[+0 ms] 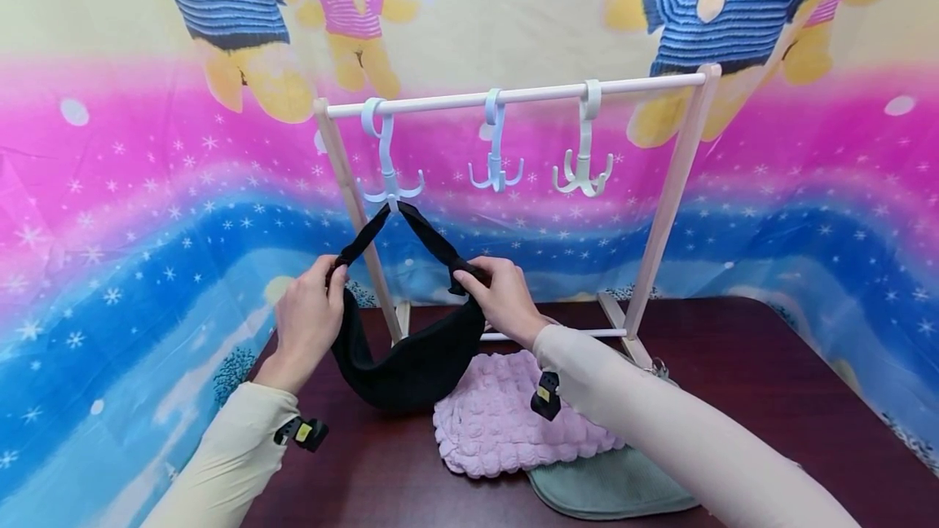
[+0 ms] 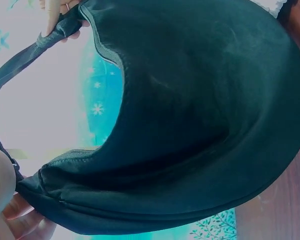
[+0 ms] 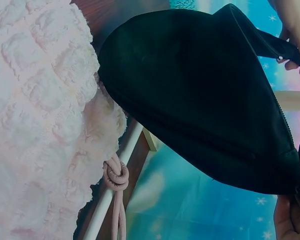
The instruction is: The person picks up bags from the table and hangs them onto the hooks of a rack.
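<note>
A black shoulder bag [image 1: 411,365] hangs by its strap [image 1: 429,235] at the leftmost hook [image 1: 392,184], a pale blue one on the rack's rail. My left hand [image 1: 308,316] pinches the strap's left end where it joins the bag. On the other side my right hand [image 1: 502,296] grips the knotted right end of the strap. Between the hands the bag body sags in a crescent; its zipper [image 2: 107,59] shows along the upper edge in the left wrist view. Whether the strap sits fully in the hook's prong is too small to tell.
A second blue hook [image 1: 496,173] and a pale green hook [image 1: 584,173] hang further right on the white rail [image 1: 543,94]. Beneath my right arm lie a pink quilted bag [image 1: 506,422] and a grey-green bag [image 1: 616,487] on the dark table [image 1: 352,479]. A wooden post [image 1: 671,210] stands right.
</note>
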Available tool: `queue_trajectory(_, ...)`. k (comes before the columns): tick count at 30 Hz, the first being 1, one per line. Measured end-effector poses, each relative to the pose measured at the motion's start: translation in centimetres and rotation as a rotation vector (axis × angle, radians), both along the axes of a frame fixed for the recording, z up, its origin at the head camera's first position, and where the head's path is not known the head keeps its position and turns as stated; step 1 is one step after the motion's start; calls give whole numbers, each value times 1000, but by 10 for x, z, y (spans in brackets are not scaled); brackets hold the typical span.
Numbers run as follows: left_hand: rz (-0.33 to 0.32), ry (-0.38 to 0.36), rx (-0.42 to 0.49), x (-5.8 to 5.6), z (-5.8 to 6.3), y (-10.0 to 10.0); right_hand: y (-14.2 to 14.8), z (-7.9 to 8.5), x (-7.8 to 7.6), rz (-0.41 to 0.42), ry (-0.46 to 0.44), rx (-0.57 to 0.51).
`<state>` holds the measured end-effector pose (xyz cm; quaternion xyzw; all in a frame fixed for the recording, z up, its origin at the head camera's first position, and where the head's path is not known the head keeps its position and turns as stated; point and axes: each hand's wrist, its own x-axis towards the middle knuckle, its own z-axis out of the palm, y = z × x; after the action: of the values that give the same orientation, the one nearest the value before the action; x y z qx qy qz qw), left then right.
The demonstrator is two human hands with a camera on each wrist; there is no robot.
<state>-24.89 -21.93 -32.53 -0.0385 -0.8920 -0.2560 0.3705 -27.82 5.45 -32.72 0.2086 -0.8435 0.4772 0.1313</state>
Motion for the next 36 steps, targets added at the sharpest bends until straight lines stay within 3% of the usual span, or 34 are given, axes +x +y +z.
queue_trajectory(21,-52,-67,10,-1,-12,-3,-3,-3,0,6,-3,9)
queue_trajectory(36,-44,-93,4,-1,-20,-7,0,-9,2,8,-41,49)
